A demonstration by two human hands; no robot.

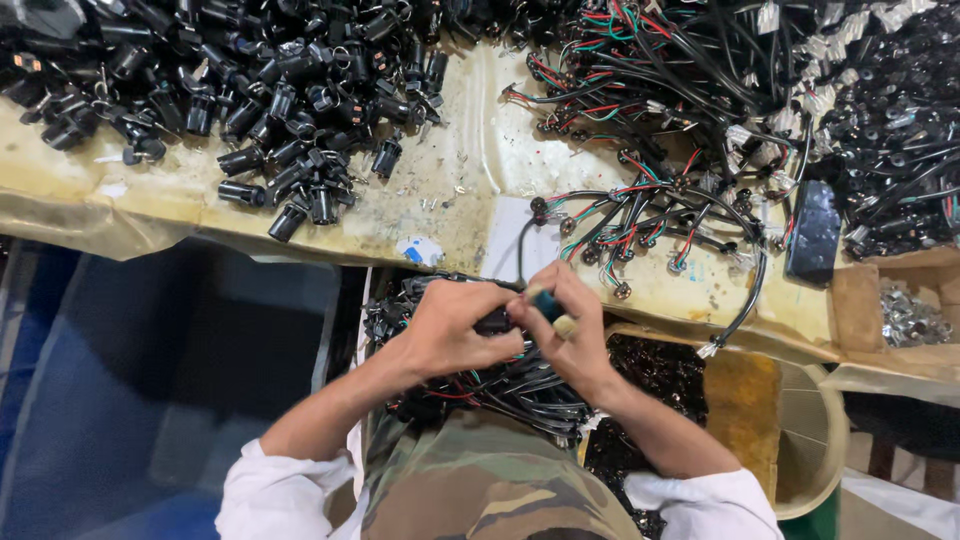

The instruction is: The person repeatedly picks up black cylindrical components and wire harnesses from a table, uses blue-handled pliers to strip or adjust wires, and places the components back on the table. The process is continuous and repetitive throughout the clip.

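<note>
White sleeves [262,492] pushed up past elbows, forearms bare; camouflage-print garment [480,485] over lap.

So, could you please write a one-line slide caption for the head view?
Both hands, left hand and right hand, hold a small black part above a bundle of cables at a workbench.

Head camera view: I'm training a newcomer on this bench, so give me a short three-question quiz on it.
1. True or false: both hands meet at one small black part.
2. Where does the pile of loose black cylindrical parts lie: A far left, B far right?
3. What dark flat thing lies right of the wire harnesses?

Key: 1 true: left hand, right hand. 2 A. 3 A phone.
</note>
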